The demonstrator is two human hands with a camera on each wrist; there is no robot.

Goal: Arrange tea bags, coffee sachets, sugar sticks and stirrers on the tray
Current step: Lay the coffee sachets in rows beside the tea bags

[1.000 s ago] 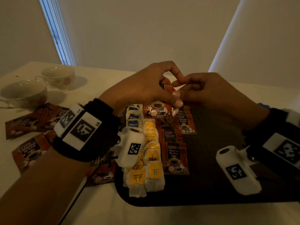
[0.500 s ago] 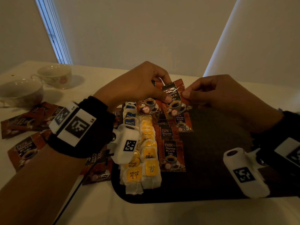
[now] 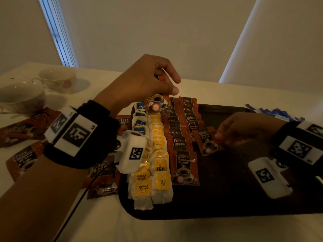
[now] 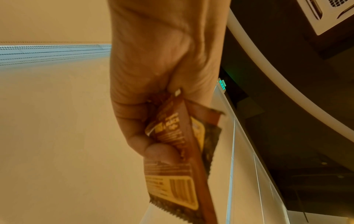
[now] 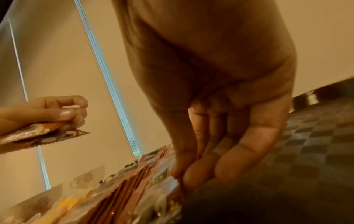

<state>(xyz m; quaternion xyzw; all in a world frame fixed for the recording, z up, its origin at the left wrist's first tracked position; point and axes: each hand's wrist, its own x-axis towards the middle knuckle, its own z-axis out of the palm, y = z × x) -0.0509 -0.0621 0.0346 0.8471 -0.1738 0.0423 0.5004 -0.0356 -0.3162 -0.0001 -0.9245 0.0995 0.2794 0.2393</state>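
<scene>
my left hand (image 3: pixel 139 81) pinches a small bunch of brown coffee sachets (image 3: pixel 158 103), raised above the far left end of the dark tray (image 3: pixel 244 198). my right hand (image 3: pixel 244 130) is low over the tray, fingertips pinching the edge of one coffee sachet (image 3: pixel 207 141) that seems to lie just beside the overlapping column of sachets (image 3: pixel 183 137); the wrist view is blurred there. tea bags (image 3: pixel 157 165) fill two columns along the tray's left. loose sachets (image 3: pixel 22 126) and two teacups (image 3: pixel 57 79) sit on the white table (image 3: pixel 157 231).

Two teacups (image 3: pixel 57 79) (image 3: pixel 19 96) stand on the white table (image 3: pixel 174 229) near a window blind (image 3: pixel 57 32).
</scene>
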